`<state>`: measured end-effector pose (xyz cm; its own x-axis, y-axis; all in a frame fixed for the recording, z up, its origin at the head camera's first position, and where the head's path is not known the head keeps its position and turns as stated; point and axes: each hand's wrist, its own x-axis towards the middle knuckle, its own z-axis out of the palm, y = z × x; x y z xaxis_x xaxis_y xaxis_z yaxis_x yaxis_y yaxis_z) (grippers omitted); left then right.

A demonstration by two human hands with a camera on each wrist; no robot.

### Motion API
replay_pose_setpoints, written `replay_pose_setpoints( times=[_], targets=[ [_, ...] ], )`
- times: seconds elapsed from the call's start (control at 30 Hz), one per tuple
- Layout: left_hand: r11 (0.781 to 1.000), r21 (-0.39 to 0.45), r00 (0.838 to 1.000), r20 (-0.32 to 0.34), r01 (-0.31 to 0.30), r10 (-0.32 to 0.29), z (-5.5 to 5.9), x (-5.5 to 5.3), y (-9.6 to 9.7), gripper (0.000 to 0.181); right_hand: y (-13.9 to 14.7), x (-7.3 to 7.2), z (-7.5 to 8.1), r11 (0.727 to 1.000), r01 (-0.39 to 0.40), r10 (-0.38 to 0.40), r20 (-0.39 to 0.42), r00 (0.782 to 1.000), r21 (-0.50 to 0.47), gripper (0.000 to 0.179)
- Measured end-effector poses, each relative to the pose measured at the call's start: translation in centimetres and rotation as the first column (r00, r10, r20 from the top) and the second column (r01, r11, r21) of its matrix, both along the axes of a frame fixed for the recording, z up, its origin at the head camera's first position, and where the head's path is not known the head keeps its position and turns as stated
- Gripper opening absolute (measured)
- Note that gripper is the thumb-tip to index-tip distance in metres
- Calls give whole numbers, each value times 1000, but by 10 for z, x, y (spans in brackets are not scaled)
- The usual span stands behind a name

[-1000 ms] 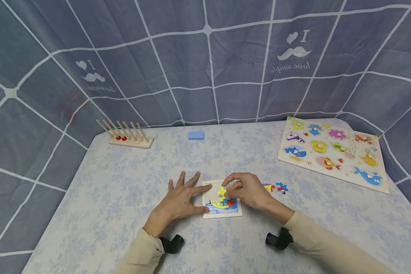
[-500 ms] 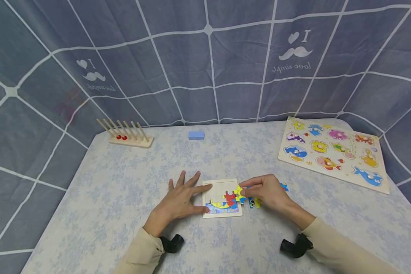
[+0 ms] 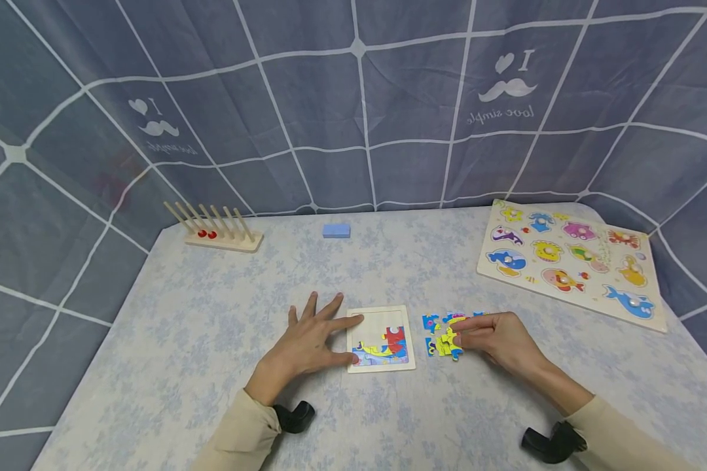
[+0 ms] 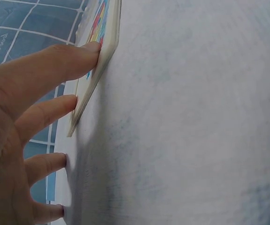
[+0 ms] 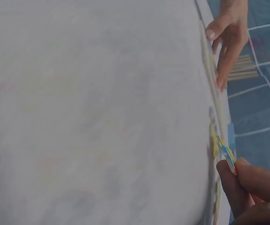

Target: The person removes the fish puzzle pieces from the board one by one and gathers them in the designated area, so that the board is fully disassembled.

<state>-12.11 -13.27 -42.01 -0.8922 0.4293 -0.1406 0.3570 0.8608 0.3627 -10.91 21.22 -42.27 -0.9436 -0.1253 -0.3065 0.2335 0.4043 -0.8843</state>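
My left hand lies spread, thumb and index fingertip resting on the left edge of a small wooden puzzle frame. Joined jigsaw pieces in red, yellow and blue fill the frame's bottom and right side; bare wood shows at its upper left. To the right of the frame, my right hand pinches a yellow and blue jigsaw piece between thumb and index finger, over a group of loose pieces. The right hand partly covers that group.
A knobbed sea-animal puzzle board lies at the back right. Toward the back stand a blue block and a wooden peg rack with red beads. A grid-patterned curtain hangs behind the table.
My right hand has lifted the yellow piece out of the frame and carried it right, over the loose pieces. The left hand stays on the frame.
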Motion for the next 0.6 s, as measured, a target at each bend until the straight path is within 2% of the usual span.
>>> replay_pose_setpoints(
  times=[0.2, 0.6],
  targets=[
    [1000, 5, 1000, -3, -3, 3, 0, 0, 0, 67, 7, 3, -2, 996, 6, -2, -51, 999, 92, 35],
    [1000, 23, 1000, 3, -15, 15, 1, 1, 0, 67, 9, 5, 2, 974, -3, 25, -94, 995, 225, 31]
  ],
)
